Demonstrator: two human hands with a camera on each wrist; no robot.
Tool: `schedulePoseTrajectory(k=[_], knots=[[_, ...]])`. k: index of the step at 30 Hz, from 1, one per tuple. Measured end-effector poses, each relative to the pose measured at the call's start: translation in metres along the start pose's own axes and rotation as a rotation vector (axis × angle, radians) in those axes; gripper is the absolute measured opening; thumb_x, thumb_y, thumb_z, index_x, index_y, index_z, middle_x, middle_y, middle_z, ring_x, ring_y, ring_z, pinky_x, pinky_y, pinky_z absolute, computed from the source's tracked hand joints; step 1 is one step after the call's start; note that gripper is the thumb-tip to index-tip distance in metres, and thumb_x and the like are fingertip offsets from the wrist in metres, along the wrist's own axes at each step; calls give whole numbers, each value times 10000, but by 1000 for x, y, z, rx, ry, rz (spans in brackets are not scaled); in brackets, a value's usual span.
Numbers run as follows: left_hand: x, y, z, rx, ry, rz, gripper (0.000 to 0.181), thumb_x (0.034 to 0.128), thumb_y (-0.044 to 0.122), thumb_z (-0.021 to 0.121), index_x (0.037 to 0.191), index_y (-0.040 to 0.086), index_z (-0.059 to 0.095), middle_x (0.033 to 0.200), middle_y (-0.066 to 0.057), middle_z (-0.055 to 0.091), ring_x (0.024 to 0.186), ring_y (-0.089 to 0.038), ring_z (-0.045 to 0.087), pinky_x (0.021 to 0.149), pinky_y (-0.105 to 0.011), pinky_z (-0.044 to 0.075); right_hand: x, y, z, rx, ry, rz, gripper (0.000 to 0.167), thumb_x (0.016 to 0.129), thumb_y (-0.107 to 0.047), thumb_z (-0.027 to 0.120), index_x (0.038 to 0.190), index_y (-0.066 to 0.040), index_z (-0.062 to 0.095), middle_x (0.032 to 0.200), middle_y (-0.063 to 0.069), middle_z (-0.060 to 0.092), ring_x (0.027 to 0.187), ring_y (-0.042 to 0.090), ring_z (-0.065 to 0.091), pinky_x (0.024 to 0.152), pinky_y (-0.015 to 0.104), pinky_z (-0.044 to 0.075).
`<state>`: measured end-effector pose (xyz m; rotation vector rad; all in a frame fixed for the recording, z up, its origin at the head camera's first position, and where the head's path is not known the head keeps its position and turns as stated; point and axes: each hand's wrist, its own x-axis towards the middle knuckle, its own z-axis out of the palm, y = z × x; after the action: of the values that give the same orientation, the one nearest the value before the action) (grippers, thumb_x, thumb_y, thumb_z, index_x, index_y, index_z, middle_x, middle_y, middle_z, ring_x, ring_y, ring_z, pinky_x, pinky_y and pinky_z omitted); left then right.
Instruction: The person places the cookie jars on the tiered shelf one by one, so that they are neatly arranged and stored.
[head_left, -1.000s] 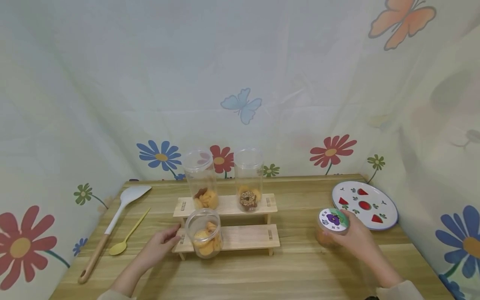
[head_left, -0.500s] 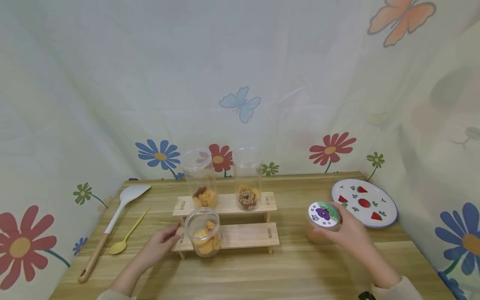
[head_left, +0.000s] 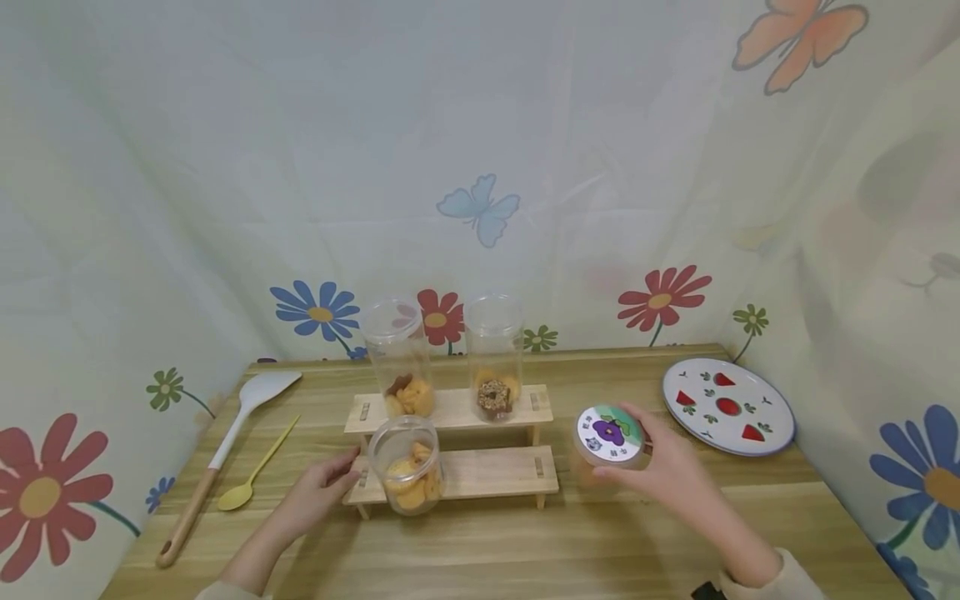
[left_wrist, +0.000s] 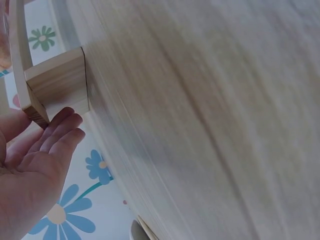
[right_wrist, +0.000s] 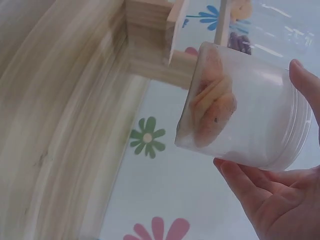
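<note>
My right hand (head_left: 663,458) grips a clear jar (right_wrist: 240,107) near its lidded end. A purple flower is printed on the jar's lid (head_left: 609,433), and a few cookies (right_wrist: 212,107) lie at its bottom. In the right wrist view the jar hangs above the table. My left hand (head_left: 318,492) holds the left end of the lower wooden shelf (head_left: 495,473), thumb on one face and fingers at the other in the left wrist view. A short clear jar of cookies (head_left: 408,467) stands at that shelf's left part.
Two tall clear jars, the left jar (head_left: 397,358) and the right jar (head_left: 495,358), stand on the rear wooden shelf (head_left: 450,408). A white spatula (head_left: 251,400) and yellow spoon (head_left: 247,487) lie left. A plate with red fruit patterns (head_left: 693,375) lies right. A printed curtain (head_left: 480,100) hangs behind.
My right hand has carried the lidded jar left, away from the plate and close to the lower shelf's right end. My left hand has stayed at the shelf.
</note>
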<state>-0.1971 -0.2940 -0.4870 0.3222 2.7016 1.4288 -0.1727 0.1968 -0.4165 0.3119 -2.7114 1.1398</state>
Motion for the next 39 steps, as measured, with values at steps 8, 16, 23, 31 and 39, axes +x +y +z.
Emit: schedulePoseTrajectory(k=[8, 16, 23, 31, 39], knots=[[-1, -1, 0, 1, 1, 10, 490, 1004, 154, 534, 1364, -151, 404, 1311, -311, 501, 1157, -395, 540, 928, -400, 487, 0, -18, 15, 67, -41, -69, 993, 602, -541, 855, 1400, -108, 455, 1323, 118, 545, 1110, 274, 571, 894, 402, 515], [0, 0, -1, 0, 3, 1, 491, 1003, 159, 536, 1368, -143, 406, 1319, -300, 501, 1163, -379, 540, 935, -400, 482, 6, -30, 35, 122, -96, -89, 1018, 572, -534, 870, 1417, -154, 449, 1373, 84, 517, 1169, 244, 543, 929, 374, 492], [0, 0, 1, 9, 14, 14, 481, 997, 146, 546, 1351, -153, 421, 1308, -298, 512, 1151, -373, 551, 932, -412, 483, 9, -38, 48, 144, -107, -103, 1041, 531, -440, 927, 1418, -160, 460, 1362, 43, 523, 1167, 202, 539, 946, 357, 478], [0, 0, 1, 16, 13, 5, 479, 998, 153, 544, 1360, -136, 426, 1298, -287, 526, 1146, -361, 557, 929, -405, 487, 14, -49, 65, 205, -107, -97, 1028, 525, -425, 935, 1405, -147, 481, 1333, 16, 548, 1148, 193, 549, 941, 378, 482], [-1, 1, -1, 7, 14, 14, 487, 994, 161, 554, 1351, -146, 430, 1289, -288, 534, 1141, -354, 562, 925, -408, 488, 18, -59, 78, 248, -127, -52, 1054, 536, -430, 928, 1431, -143, 452, 1370, 63, 519, 1196, 248, 519, 968, 425, 457]])
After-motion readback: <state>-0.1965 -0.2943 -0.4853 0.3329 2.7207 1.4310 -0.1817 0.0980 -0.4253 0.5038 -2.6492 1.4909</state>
